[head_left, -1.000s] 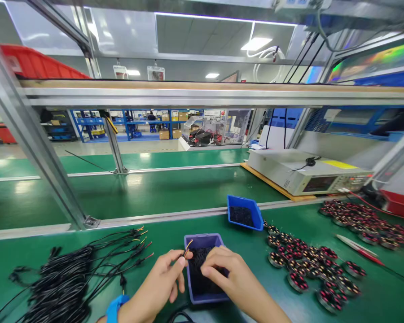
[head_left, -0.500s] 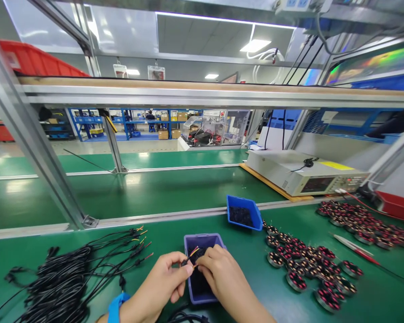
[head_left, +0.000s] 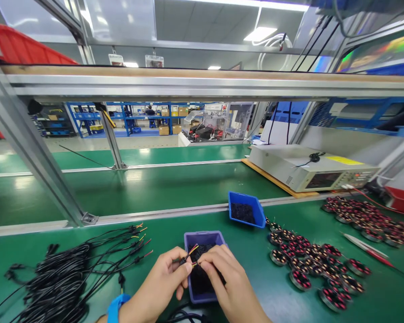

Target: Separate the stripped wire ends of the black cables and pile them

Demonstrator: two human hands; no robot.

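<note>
My left hand [head_left: 170, 276], with a blue band at the wrist, pinches a black cable [head_left: 183, 259] whose thin red, yellow and dark wires [head_left: 193, 251] fan out past the fingertips. Thumb and forefinger of my right hand [head_left: 222, 273] are closed at the tip of one wire, on something too small to make out. Both hands hover over a purple bin [head_left: 202, 298] that holds many small black pieces [head_left: 200, 283]. More black cable [head_left: 185, 314] shows below the bin, partly cut off by the frame.
A heap of black cables [head_left: 60, 278] lies at left. Beyond the purple bin stands a blue bin [head_left: 263, 216] of black pieces. Several motor stators with red windings [head_left: 299, 279] spread at right, near white-and-red tweezers [head_left: 366, 248]. A grey instrument [head_left: 289, 163] stands behind.
The right hand's fingers have shifted slightly at the wire ends, and the coloured wires stand a little more spread. The whole view has tilted slightly.
</note>
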